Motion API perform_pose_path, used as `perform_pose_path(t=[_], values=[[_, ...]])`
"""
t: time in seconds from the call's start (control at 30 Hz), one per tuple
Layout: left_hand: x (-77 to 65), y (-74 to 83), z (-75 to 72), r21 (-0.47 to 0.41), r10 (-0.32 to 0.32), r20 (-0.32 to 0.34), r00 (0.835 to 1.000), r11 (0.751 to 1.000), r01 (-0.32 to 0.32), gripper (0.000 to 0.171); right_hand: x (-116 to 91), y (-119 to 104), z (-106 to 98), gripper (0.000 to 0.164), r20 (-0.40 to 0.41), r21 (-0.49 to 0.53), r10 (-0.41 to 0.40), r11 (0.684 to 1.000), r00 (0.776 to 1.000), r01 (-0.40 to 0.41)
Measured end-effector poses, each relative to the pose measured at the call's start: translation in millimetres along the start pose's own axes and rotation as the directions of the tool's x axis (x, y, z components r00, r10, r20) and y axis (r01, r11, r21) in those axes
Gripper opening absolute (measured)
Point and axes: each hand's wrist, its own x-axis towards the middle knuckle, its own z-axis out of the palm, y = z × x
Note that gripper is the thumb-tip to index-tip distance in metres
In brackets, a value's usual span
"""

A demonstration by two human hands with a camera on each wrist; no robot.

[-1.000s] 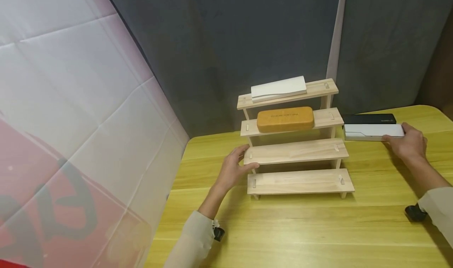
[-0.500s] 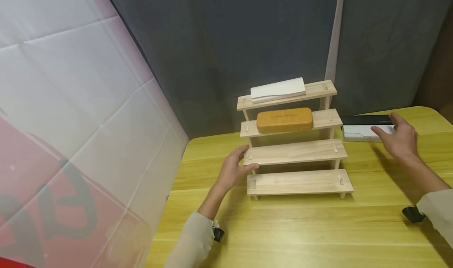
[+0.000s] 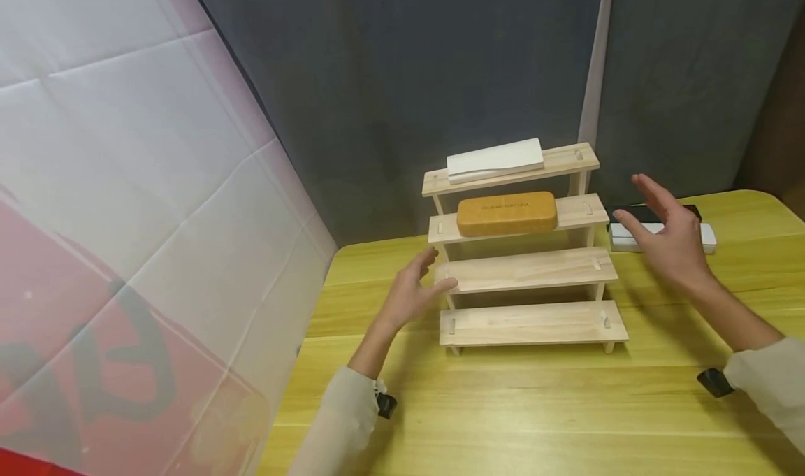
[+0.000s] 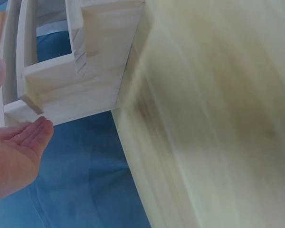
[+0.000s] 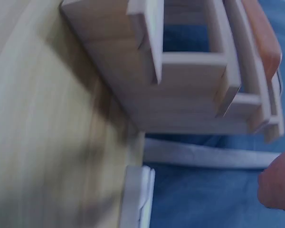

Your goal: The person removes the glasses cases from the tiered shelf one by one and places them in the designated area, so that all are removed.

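Your fingers are spread and hold nothing: those of your right hand [image 3: 666, 242] are splayed in the air, and those of your left hand [image 3: 411, 291] are loosely parted just off the left end of the wooden step shelf's [image 3: 525, 270] third board, whether touching it or not I cannot tell.

The biggest risk sits between your two hands. The shelf is light and stands free on the yellow table [image 3: 534, 406], so a push from either palm could slide or tip it.

If it rocks, the tan case [image 3: 506, 212] on the second step, level with your right fingertips, and the white box [image 3: 495, 159] on the top step above them could slip off.

Smaller still, the white case [image 3: 660, 237] and the black case [image 3: 654, 212] lie on the table directly behind your right fingers, partly hidden by them. A sweep backward would knock them toward the table's far edge.
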Motion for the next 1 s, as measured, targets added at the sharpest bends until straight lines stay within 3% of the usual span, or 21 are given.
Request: perform_pose_path(t=[0.2,0.37,0.73,1.0], values=[[10.0,3.4,-8.1,-0.012,-0.011,-0.048,0.999,1.0,0.01,0.099,-1.1,-21.2,12.9,0.074,0.104,-0.002,-0.087,0.996,0.991,0.088],[19.4,7.3,-11.9,-0.036,-0.003,-0.066,0.998,0.999,0.001,0.102,-3.6,-30.0,25.9,0.083,0.193,-0.083,-0.164,0.98,0.967,0.183],[38.1,17.6,-12.0,-0.042,0.036,-0.044,0.998,0.998,-0.038,0.104,0.8,-45.0,43.1,0.096,0.328,-0.119,-0.14,0.975,0.934,0.188],[49.5,24.2,-7.6,-0.015,0.035,-0.072,0.997,0.999,-0.036,0.099,5.7,-49.0,50.7,0.094,0.357,-0.148,-0.132,0.969,0.925,0.196]])
